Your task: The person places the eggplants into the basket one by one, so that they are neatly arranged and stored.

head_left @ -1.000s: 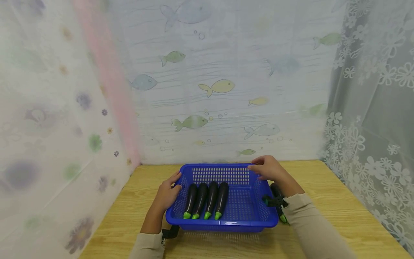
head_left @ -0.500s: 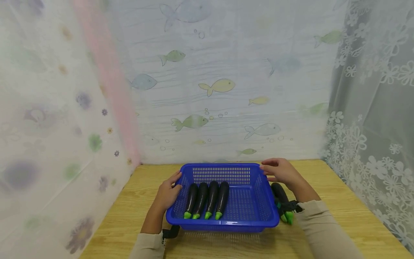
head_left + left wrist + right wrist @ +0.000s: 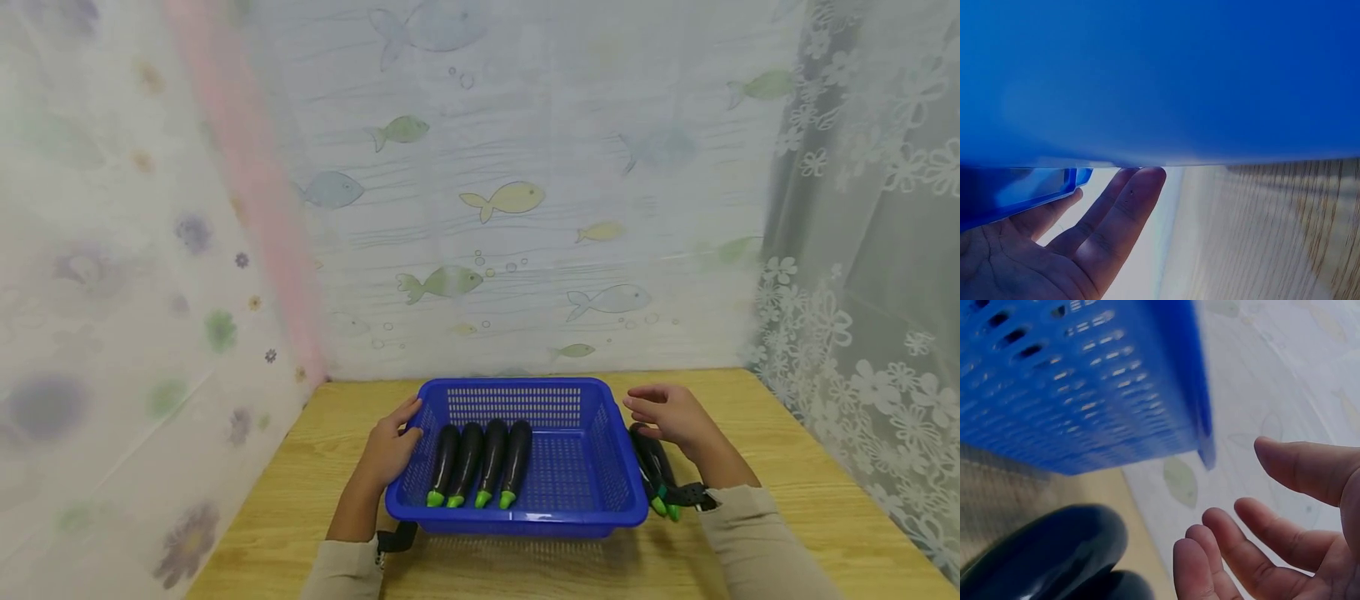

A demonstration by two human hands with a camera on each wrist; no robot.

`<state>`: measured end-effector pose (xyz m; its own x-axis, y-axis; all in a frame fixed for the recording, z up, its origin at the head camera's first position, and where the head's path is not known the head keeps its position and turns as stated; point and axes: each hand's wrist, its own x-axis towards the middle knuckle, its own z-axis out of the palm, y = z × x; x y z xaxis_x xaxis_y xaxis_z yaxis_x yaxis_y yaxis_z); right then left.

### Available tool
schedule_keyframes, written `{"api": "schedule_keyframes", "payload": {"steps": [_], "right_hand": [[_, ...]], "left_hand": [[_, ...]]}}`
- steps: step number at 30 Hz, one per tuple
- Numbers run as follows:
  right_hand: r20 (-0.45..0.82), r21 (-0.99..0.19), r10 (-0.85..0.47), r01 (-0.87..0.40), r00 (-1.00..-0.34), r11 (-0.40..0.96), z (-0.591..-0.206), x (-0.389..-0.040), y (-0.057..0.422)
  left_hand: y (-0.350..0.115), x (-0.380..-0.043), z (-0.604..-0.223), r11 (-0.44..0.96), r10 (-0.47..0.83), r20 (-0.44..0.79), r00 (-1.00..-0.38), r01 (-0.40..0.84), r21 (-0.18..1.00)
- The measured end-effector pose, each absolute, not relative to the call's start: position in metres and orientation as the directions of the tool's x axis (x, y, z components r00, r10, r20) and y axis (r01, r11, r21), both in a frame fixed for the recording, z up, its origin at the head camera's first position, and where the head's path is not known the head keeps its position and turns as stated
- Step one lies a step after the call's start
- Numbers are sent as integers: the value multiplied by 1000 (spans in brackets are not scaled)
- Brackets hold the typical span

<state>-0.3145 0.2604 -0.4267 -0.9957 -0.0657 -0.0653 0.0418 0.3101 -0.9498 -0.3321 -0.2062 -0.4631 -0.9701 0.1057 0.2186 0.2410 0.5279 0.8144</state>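
A blue plastic basket (image 3: 558,517) with perforated walls stands on the table, with several dark eggplants (image 3: 491,462) lying side by side in its left half, green stem ends toward the front. My left hand (image 3: 390,446) holds the basket's left rim, its thumb over the edge; in the left wrist view the fingers (image 3: 1129,212) reach up against the blue plastic. My right hand (image 3: 675,417) hovers just right of the basket, fingers loosely bent and holding nothing. Below it, two more eggplants (image 3: 652,458) lie against the basket's right side, partly hidden by the wrist strap.
The wood-grain table (image 3: 757,467) extends to both sides of the basket. A fish-patterned sheet (image 3: 525,250) hangs behind it, a flowered sheet (image 3: 150,333) on the left and a lace curtain (image 3: 862,292) on the right.
My right hand has moved from above the basket's back right corner rightward and down, to over the loose eggplants, uncovering more of them. The left hand and basket have hardly moved.
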Motion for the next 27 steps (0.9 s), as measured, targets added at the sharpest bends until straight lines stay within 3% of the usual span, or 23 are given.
{"api": "schedule_keyframes", "payload": {"steps": [10, 17, 27], "right_hand": [[-50, -950, 33, 58, -998, 306, -448, -307, 275], [-40, -917, 110, 81, -993, 390, -462, -305, 284], [-113, -887, 158, 171, -981, 429, -484, -309, 295]], "left_hand": [[-203, -330, -462, 524, 99, 214, -972, 234, 819], [-205, -330, -463, 514, 96, 215, -972, 233, 826], [-205, -331, -462, 510, 98, 214, -972, 234, 828]]}}
